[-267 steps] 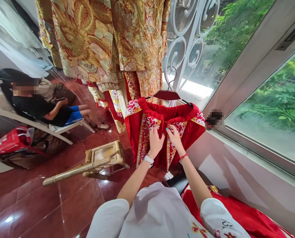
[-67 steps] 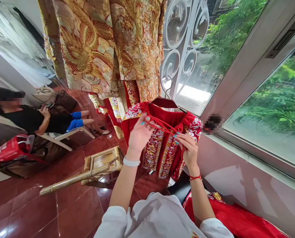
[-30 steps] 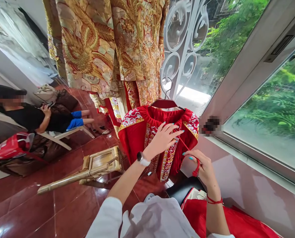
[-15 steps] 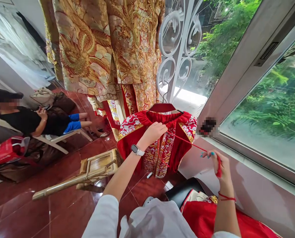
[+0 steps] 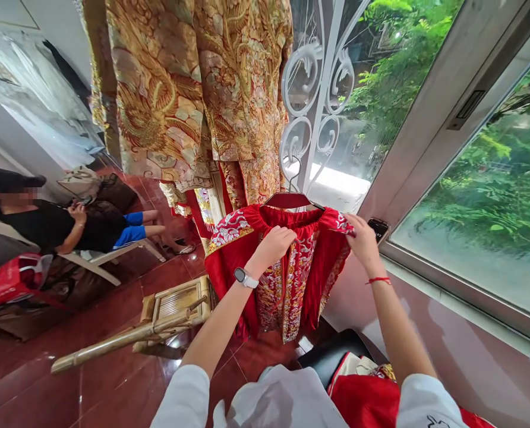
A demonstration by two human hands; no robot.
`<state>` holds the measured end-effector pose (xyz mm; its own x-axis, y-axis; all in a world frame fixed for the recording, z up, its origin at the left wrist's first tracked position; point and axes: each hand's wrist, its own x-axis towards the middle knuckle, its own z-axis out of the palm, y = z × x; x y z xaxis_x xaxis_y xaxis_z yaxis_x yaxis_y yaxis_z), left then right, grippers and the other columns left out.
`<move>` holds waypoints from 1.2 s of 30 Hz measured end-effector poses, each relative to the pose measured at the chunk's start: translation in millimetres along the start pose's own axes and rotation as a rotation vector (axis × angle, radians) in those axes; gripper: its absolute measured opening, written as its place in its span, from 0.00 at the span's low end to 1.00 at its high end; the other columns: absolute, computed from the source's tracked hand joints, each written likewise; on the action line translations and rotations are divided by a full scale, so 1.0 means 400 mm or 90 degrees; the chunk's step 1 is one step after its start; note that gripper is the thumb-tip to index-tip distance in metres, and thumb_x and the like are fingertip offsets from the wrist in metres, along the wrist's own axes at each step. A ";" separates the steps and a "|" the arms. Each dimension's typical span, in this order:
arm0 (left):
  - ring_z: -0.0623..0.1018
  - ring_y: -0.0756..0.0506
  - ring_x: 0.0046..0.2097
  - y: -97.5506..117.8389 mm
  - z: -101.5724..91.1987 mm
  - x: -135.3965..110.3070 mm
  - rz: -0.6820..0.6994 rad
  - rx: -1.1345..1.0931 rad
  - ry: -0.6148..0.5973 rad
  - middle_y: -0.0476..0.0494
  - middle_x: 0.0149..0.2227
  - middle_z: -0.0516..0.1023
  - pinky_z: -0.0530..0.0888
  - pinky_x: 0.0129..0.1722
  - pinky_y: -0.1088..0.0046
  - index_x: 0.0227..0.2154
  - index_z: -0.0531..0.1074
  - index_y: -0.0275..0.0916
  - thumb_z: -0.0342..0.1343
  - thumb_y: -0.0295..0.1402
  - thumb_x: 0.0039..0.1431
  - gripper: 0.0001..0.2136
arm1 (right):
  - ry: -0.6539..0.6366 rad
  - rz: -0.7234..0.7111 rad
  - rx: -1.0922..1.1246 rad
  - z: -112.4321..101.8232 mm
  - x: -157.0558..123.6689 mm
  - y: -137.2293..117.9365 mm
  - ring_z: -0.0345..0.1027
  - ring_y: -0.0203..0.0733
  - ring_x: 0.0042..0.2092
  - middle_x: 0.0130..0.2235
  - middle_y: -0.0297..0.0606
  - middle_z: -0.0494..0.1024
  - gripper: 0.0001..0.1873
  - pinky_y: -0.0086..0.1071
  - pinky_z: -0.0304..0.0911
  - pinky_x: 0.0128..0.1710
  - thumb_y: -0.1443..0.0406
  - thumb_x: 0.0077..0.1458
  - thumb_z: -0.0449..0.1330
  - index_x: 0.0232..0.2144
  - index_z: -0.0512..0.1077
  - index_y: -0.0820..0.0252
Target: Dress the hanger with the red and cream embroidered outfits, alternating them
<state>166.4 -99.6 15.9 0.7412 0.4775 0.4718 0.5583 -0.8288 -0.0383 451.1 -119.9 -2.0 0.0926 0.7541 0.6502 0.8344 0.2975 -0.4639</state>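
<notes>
Loosely hung just above the fingers [image 5: 287, 233], the red jacket [image 5: 229, 261] is gripped at its front by the curled left hand [image 5: 274, 241] and pinched at the shoulder by the right hand [image 5: 362, 241]; uneven tugging could slip it off the hanger [image 5: 292, 200].

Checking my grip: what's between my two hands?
Head view: the front of the red embroidered jacket, on its hanger, spans between left hand and right hand.

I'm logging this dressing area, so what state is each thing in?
red jacket, hanging, front edges together.
hanger, hooked on the white grille.
left hand, closed on the jacket's front.
right hand, at the jacket's shoulder, grip unclear.
gold robe, hanging.
bamboo stool, tipped over on the floor.
phone, lying on the sill.
</notes>
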 end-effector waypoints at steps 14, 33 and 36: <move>0.76 0.42 0.43 0.013 0.038 -0.014 -0.119 -0.101 0.028 0.41 0.40 0.79 0.70 0.50 0.62 0.40 0.72 0.37 0.42 0.21 0.66 0.14 | -0.174 0.014 -0.070 -0.003 -0.008 0.025 0.71 0.56 0.53 0.57 0.52 0.72 0.40 0.48 0.69 0.51 0.70 0.50 0.54 0.67 0.60 0.59; 0.74 0.41 0.57 -0.014 0.012 -0.036 -0.036 -0.095 0.033 0.34 0.57 0.74 0.70 0.54 0.62 0.60 0.61 0.36 0.43 0.24 0.70 0.18 | -0.228 0.103 0.448 0.107 -0.035 -0.240 0.66 0.37 0.34 0.41 0.35 0.71 0.11 0.32 0.62 0.32 0.57 0.58 0.57 0.40 0.64 0.55; 0.75 0.42 0.57 -0.019 0.001 -0.035 -0.027 -0.139 0.039 0.36 0.58 0.74 0.71 0.54 0.62 0.63 0.58 0.39 0.43 0.25 0.70 0.20 | -0.226 0.077 0.462 0.054 -0.004 -0.270 0.60 0.34 0.28 0.34 0.31 0.68 0.10 0.30 0.56 0.26 0.57 0.59 0.58 0.39 0.63 0.54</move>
<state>151.8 -99.8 9.2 0.6910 0.5009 0.5211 0.4898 -0.8547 0.1721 349.0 -140.6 34.3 -0.1190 0.9097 0.3978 0.2585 0.4152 -0.8722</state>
